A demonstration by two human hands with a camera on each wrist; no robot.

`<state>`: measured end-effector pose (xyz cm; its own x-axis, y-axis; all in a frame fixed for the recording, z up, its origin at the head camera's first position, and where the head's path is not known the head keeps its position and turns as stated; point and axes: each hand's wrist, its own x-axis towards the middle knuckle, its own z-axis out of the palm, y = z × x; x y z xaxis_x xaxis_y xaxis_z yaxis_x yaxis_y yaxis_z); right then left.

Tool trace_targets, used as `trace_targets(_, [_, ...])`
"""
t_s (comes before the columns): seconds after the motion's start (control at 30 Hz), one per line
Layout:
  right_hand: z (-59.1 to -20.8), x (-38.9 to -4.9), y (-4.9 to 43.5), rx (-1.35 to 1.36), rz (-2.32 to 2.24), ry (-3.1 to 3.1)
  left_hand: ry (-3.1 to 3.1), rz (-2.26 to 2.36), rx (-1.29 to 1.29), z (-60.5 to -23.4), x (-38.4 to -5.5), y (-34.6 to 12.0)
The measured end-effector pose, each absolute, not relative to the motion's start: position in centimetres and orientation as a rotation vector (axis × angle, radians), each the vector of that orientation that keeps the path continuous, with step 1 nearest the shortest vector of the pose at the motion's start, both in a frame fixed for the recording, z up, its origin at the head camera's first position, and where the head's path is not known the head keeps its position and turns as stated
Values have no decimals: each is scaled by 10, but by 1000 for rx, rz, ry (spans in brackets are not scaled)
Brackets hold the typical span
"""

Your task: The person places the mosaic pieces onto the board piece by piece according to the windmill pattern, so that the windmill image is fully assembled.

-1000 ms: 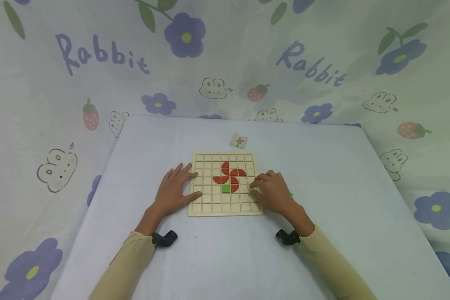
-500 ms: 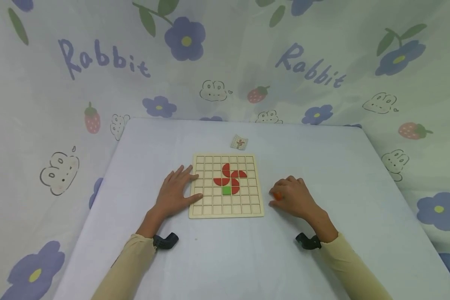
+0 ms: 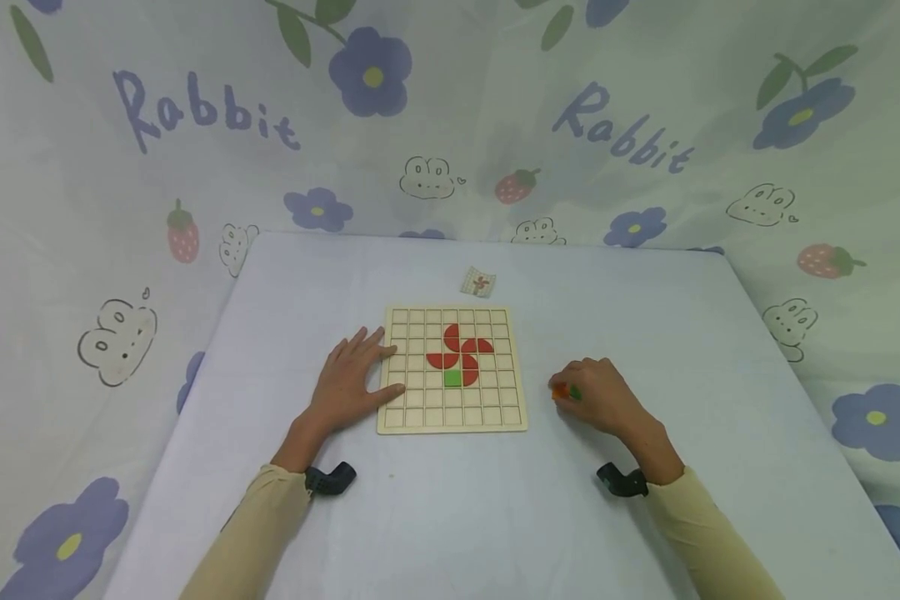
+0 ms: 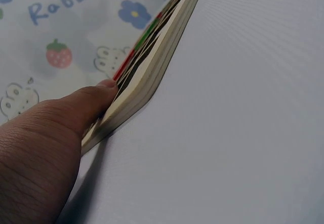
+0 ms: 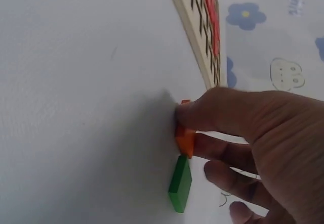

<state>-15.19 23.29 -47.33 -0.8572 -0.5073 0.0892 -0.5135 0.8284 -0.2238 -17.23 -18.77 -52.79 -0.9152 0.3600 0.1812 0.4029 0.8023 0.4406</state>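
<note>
A square wooden grid board (image 3: 414,416) lies on the white table. Red curved pieces (image 3: 441,361) form a pinwheel in its cells, with a green square tile (image 3: 452,378) under the left blades. My left hand (image 3: 347,384) rests with spread fingers on the board's left edge; its thumb (image 4: 93,102) lies on the rim in the left wrist view. Right of the board, my right hand (image 3: 598,395) pinches an orange block (image 5: 186,142) between thumb and finger, low over the table. A loose green block (image 5: 180,186) lies right beside the orange one, partly under the hand.
A small card (image 3: 478,282) printed with a red pinwheel on a grid lies behind the board. A white cloth (image 3: 450,125) with flowers, strawberries and rabbits hangs around the table's back and sides. Dark wrist cameras (image 3: 332,479) sit at both cuffs.
My right hand has moved right, from the board's right edge to the table beside it, and now pinches the orange block. The left hand and the pieces on the board stay put.
</note>
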Motion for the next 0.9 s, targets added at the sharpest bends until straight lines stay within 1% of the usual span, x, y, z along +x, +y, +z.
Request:
trace_targets(0.17, [-478, -155, 227, 829, 402, -2892, -2900, -733, -612, -527, -173, -188])
trace_targets(0.43, [-479, -161, 207, 924, 491, -2811, -2902, -748, -609, -524, -171, -187])
trace_targets(0.7, [-481, -162, 171, 1077, 620, -2650, -2906, -738, -613, -525, -171, -187])
trace_targets(0.9, [-487, -161, 142, 1188, 615, -2569, -2904, -734, -608, -527, -172, -187])
